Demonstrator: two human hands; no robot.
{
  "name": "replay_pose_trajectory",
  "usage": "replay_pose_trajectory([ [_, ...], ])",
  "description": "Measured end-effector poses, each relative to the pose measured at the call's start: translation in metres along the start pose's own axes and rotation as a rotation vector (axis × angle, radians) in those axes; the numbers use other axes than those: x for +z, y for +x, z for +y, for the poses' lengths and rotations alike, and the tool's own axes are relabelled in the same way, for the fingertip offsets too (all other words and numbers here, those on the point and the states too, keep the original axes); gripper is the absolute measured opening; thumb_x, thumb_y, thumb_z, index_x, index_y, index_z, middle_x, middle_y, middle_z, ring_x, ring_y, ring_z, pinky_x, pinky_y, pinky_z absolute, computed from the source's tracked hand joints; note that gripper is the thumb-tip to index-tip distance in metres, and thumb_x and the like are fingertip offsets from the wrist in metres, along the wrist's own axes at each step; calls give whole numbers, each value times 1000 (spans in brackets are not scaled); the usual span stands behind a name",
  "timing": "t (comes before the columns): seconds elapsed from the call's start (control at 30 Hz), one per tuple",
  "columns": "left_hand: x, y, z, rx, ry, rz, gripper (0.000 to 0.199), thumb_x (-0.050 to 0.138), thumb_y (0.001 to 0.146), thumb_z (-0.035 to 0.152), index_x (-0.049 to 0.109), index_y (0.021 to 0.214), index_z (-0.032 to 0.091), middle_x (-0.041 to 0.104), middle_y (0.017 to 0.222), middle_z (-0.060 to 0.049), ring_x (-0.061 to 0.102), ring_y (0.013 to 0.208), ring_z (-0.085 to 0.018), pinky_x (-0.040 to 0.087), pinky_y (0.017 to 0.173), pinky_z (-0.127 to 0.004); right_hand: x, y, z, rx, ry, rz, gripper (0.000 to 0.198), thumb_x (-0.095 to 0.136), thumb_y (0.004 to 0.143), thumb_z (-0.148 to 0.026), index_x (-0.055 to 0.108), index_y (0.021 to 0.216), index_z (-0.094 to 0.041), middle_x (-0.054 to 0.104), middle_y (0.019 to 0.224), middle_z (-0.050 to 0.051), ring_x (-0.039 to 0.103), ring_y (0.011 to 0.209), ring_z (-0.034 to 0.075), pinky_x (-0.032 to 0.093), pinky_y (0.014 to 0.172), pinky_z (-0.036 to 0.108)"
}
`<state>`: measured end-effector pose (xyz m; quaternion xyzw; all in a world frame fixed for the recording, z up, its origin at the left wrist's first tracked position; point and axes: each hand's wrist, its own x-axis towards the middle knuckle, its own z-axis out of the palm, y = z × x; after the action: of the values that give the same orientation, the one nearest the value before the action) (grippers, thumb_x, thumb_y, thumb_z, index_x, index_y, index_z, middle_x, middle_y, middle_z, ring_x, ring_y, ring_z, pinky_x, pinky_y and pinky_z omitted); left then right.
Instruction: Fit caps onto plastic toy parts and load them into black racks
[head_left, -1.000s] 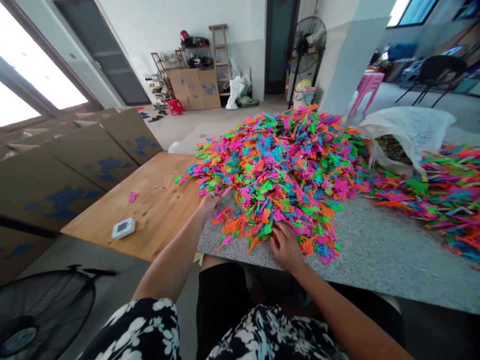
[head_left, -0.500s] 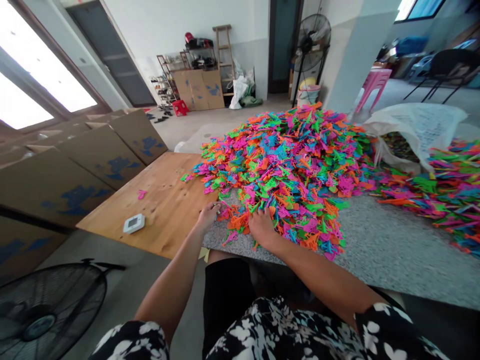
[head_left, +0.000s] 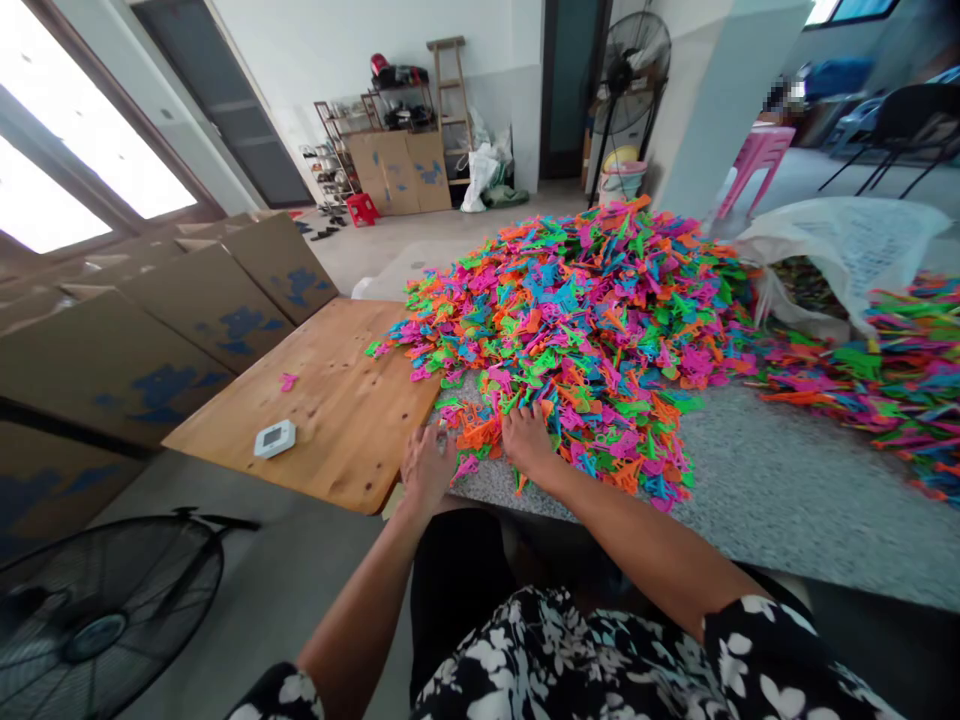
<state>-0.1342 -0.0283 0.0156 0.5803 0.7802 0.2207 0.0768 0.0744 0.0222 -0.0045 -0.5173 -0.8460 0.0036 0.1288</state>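
Both hands, left hand (head_left: 426,466) and right hand (head_left: 527,441), are laid with fingers spread on the pile of coloured plastic pieces (head_left: 577,320), steadying its near edge on the surface (head_left: 757,490).

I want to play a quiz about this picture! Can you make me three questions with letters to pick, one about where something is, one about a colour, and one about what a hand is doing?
1. Where does the small white device lie?
A on the wooden table
B in the white sack
C on the floor

2. What colour is the stool far behind the pile of plastic pieces?
A black
B pink
C yellow

3. The right hand is
A raised in the air
B on the fan
C on the pile's near edge

Answers: A, it sits on bare wood; B, it is plainly pink; C, its fingers touch the pieces.
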Motion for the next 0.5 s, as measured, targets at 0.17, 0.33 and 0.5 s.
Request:
replay_pose_trajectory([
  [0.17, 4, -19, 1, -60, 119, -313, 45, 76, 83, 63, 66, 105, 25, 70, 120, -17, 69, 113, -39, 51, 90, -44, -15, 1, 7, 73, 423, 246, 14, 50, 99, -22, 64, 100, -18, 70, 99, 12, 64, 99, 27, 48, 101, 43],
  [0.33, 10, -12, -7, -12, 55, -352, 29, 78, 84, 44, 57, 85, 25, 71, 102, -12, 70, 102, -34, 49, 80, -39, -28, -16, 8, 373, 1183, 344, 19, 60, 92, -40, 55, 100, -23, 66, 87, 1, 65, 74, 18, 54, 70, 31],
  [0.5, 8, -8, -13, -39, -319, -333, 22, 72, 83, 37, 55, 84, 23, 62, 77, 0, 62, 74, -20, 46, 66, -30, -27, -44, 12, 536, 1646, 162, 50, 75, 81, -45, 60, 121, -21, 66, 84, -4, 64, 59, 14, 58, 61, 31],
])
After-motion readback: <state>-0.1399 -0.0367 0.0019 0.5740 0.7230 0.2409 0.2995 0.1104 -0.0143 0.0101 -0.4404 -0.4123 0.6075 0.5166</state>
